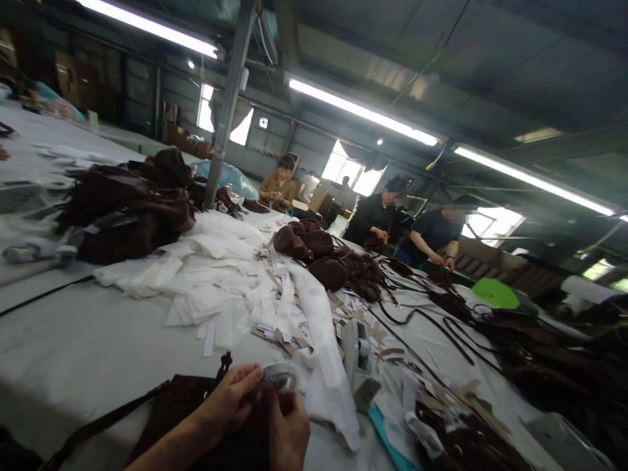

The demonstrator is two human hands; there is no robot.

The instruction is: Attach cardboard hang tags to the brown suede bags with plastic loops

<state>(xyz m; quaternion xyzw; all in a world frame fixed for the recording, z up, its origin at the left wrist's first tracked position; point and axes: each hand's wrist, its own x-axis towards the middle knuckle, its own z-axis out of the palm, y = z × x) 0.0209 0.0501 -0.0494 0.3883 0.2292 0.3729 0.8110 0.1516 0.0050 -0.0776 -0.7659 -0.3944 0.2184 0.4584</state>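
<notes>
At the bottom of the head view both my hands are close together over a dark brown bag that lies on the white table. My left hand has its fingers curled and pinched on a small clear plastic piece. My right hand is closed beside it, its fingers touching the same piece and the bag's top. A dark strap runs from the bag to the lower left.
White paper strips and card scraps cover the table's middle. Piles of brown bags lie at the left, more bags with straps at centre and right. Three people work at the far end. A green item is at the right.
</notes>
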